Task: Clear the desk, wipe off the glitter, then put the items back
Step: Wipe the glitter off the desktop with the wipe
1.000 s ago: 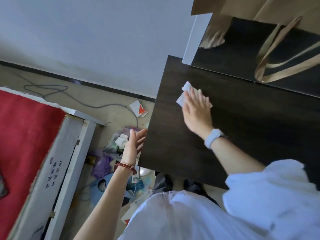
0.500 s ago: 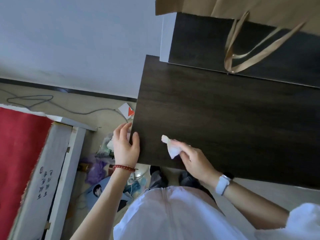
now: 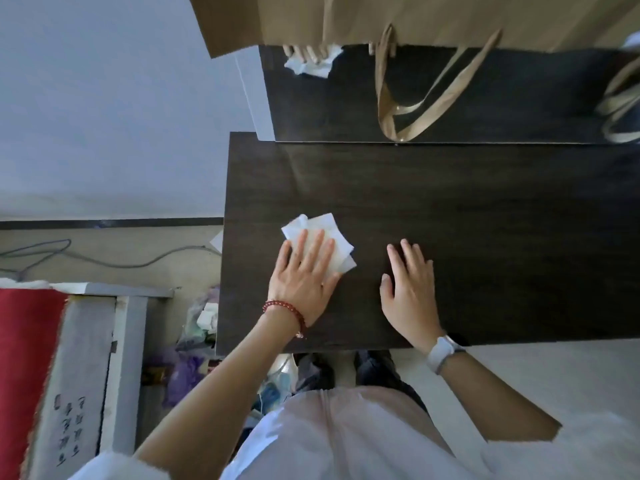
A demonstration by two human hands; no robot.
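Half a second before this moment your right hand pinched the crumpled tissue at the desk's near edge while your left hand gripped the desk's left edge; by this moment the tissue had changed hands; your left hand (image 3: 304,275), the one with the red bead bracelet (image 3: 284,311), lay flat on the white tissue (image 3: 320,240), fingers straight and spread a little, pressing it against the dark wooden desk (image 3: 485,220); the tissue had opened out from its crumpled wad into a flatter sheet, showing past your fingertips toward 12 o'clock and 2 o'clock of the hand; it sat on the left part of the desktop, in from the left edge; your right hand (image 3: 410,285), with the pale watch (image 3: 441,351) on its wrist, rested palm down on the bare wood at 3 o'clock from the left hand, near it but apart, fingers straight and relaxed, holding nothing; the view had also swung, so the desk ran level across the picture rather than slanting; at 12 o'clock a mirror (image 3: 485,98) stood at the back of the desk, showing the tissue's reflection; above it hung a brown paper bag (image 3: 398,19) with its ribbon handle (image 3: 415,109) drooping over the glass; at 9 o'clock a grey cable (image 3: 104,259) lay on the floor.
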